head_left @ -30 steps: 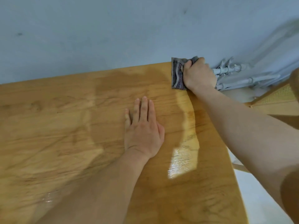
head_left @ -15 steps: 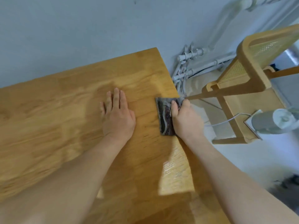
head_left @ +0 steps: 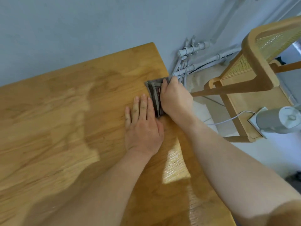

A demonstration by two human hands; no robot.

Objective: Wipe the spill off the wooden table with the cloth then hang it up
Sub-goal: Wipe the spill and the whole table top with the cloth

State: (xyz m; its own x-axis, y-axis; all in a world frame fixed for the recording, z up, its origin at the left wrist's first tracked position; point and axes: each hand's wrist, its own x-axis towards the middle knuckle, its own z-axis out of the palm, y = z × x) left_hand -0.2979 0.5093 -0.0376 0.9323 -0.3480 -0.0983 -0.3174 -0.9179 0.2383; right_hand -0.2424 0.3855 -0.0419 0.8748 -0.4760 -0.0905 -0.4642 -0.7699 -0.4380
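Along the right edge of the wooden table (head_left: 68, 111), near its far corner, my right hand (head_left: 175, 97) presses the folded grey cloth (head_left: 154, 95) flat against the wood, fingers curled over its outer side, so the cloth sits between palm and tabletop. Just beside it, nearly touching the cloth, my left hand (head_left: 143, 126) lies spread and flat on the wood, holding nothing and steadying me. I judge the wiping step is in hand: darker damp patches spread over the middle of the table, and a wet sheen (head_left: 175, 167) glints nearer me along the same edge. Next, I think, the cloth needs firm, even pressure drawn toward that sheen without sliding off the edge. Hanging comes afterwards; the cane chair (head_left: 254, 66) stands close on the right, though I see no obvious hook.
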